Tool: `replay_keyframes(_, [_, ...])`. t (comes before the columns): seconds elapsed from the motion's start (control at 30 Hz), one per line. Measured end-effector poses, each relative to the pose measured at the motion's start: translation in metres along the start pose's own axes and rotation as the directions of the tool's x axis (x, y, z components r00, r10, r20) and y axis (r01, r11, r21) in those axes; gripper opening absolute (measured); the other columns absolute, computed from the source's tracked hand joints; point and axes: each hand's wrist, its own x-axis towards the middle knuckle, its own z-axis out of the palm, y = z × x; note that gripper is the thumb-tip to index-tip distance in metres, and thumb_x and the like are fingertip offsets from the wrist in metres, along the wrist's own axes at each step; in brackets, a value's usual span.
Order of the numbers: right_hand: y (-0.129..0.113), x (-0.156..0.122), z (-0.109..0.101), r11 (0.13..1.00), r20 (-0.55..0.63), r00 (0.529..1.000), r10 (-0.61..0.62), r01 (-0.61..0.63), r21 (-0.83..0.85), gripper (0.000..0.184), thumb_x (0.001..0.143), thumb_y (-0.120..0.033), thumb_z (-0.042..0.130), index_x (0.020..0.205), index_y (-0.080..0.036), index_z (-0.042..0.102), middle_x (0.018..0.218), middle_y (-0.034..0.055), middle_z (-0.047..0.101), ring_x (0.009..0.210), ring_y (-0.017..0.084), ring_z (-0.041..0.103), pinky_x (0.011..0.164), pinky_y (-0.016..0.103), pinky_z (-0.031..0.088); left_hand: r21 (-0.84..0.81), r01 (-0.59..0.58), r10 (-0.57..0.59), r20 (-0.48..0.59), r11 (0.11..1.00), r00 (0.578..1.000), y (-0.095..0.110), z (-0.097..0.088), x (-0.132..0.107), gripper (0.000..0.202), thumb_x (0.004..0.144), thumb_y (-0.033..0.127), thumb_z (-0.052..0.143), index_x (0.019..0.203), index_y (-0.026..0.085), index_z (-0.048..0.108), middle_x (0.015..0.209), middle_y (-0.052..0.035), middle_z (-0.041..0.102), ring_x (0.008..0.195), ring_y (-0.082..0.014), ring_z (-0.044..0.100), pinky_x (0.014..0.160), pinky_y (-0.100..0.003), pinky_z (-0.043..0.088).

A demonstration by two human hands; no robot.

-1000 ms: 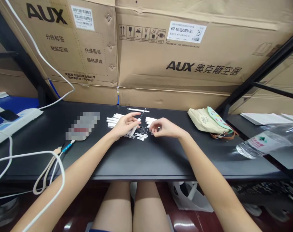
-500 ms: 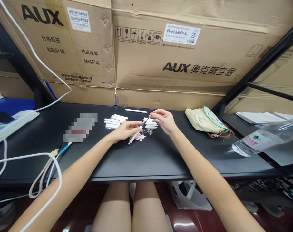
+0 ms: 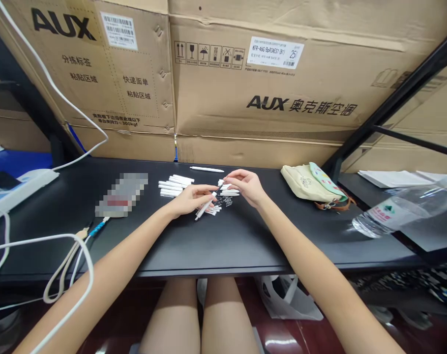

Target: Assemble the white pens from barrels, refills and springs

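My left hand is closed on a white pen barrel, held at a slant with its open end up and to the right. A thin dark pen refill sticks out of that end. My right hand pinches the refill's upper tip between thumb and fingers. Left of the hands lies a pile of white barrels. More white pen pieces lie partly hidden behind my right fingers. Tiny springs and small white parts are scattered below the hands.
One white pen lies at the back of the black desk. To the right are a cream pouch and a water bottle. A blurred-out device, cables and a power strip occupy the left. Cardboard boxes stand behind.
My right hand has moved slightly down and left toward my left hand. Less of the dark refill shows above the barrel now. The left hand has stayed almost still.
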Motion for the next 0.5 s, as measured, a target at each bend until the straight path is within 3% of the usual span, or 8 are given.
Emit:
replay_keyframes(0.13, [-0.001, -0.001, 0.000, 0.999, 0.057, 0.998, 0.041, -0.042, 0.017, 0.039, 0.053, -0.037, 0.082, 0.082, -0.018, 0.062, 0.082, 0.0041, 0.071, 0.075, 0.017, 0.067, 0.066, 0.028, 0.054, -0.008, -0.003, 0.003, -0.018, 1.000, 1.000, 0.000, 0.000, 0.000, 0.049, 0.069, 0.037, 0.074, 0.110, 0.013, 0.063, 0.084, -0.0081, 0.069, 0.072, -0.0167, 0.065, 0.066, -0.031, 0.056])
replay_keyframes(0.27, [0.000, 0.012, -0.013, 1.000, -0.130, 0.991, 0.023, -0.021, 0.015, 0.039, 0.059, -0.042, 0.077, 0.087, -0.020, 0.062, 0.088, 0.0040, 0.070, 0.083, 0.016, 0.066, 0.071, 0.027, 0.053, -0.052, 0.000, -0.003, -0.071, 0.999, 0.997, 0.001, -0.002, 0.000, 0.050, 0.068, 0.035, 0.075, 0.111, 0.013, 0.062, 0.087, -0.0086, 0.069, 0.072, -0.0160, 0.065, 0.067, -0.032, 0.056])
replay_keyframes(0.37, [0.009, 0.029, -0.024, 0.985, -0.210, 0.977, 0.017, -0.052, -0.162, 0.033, 0.057, -0.040, 0.076, 0.078, -0.018, 0.064, 0.083, 0.0045, 0.069, 0.081, 0.015, 0.064, 0.074, 0.028, 0.051, -0.056, -0.021, 0.014, -0.128, 0.998, 0.992, 0.003, -0.004, 0.000, 0.049, 0.068, 0.034, 0.075, 0.111, 0.015, 0.062, 0.088, -0.0078, 0.068, 0.071, -0.0147, 0.064, 0.064, -0.029, 0.055])
replay_keyframes(0.5, [0.024, 0.048, -0.029, 0.904, -0.126, 0.991, 0.038, -0.088, -0.419, 0.026, 0.057, -0.037, 0.073, 0.071, -0.015, 0.067, 0.075, 0.0044, 0.069, 0.074, 0.015, 0.061, 0.072, 0.027, 0.049, -0.038, -0.026, 0.019, -0.164, 0.999, 0.986, 0.004, -0.006, -0.001, 0.046, 0.070, 0.033, 0.074, 0.111, 0.016, 0.063, 0.088, -0.0079, 0.068, 0.070, -0.0143, 0.064, 0.063, -0.028, 0.054])
